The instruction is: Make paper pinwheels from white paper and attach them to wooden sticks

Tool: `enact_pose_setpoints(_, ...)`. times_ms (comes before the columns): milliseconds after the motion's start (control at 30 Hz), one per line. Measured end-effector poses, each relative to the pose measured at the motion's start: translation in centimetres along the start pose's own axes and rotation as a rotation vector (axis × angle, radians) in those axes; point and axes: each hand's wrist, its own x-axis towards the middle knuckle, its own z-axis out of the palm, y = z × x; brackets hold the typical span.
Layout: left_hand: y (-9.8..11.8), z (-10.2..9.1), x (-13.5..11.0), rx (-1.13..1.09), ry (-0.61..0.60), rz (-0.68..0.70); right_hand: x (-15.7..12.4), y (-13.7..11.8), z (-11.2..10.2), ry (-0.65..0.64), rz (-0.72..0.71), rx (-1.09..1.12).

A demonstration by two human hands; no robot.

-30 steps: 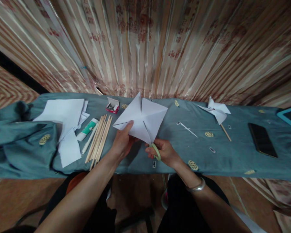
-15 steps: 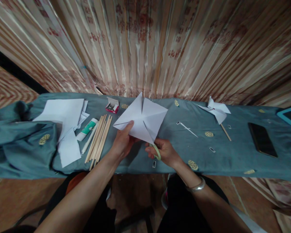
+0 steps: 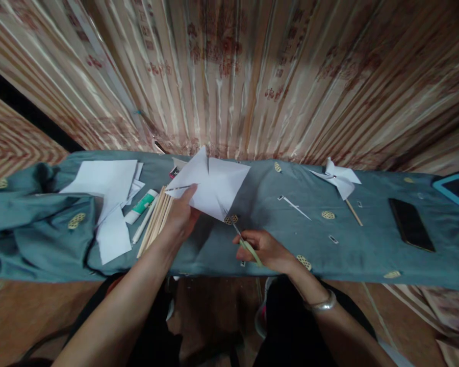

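Gripping the slit paper (image 3: 227, 181) near its left corner, thumb on top, the left hand (image 3: 180, 218) held it raised over the middle of the cloth (image 3: 286, 234). The right hand (image 3: 270, 251) was closed around the handles of the scissors (image 3: 251, 251), blades pointing at the paper's near corner; whether they touched it could not be told. The paper looked light, fairly stiff yet easily creased, likely to tear at its slits, so an uncut stretch seemed the safest hold. The blue-green cloth was rumpled at left, with sheets (image 3: 109, 178), glue (image 3: 141, 206) and sticks (image 3: 153, 224) on that side, a pinwheel (image 3: 343, 178) and phone (image 3: 411, 224) at right. A patterned curtain (image 3: 229, 86) hung along the far side.
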Motion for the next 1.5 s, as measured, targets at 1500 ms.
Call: enact_pose_setpoints(1500, -2.0, -0.7, -1.6, 0.305, -0.112, 0.257, 2.6, -1.5, 2.2, 0.305, -0.349, 0.248)
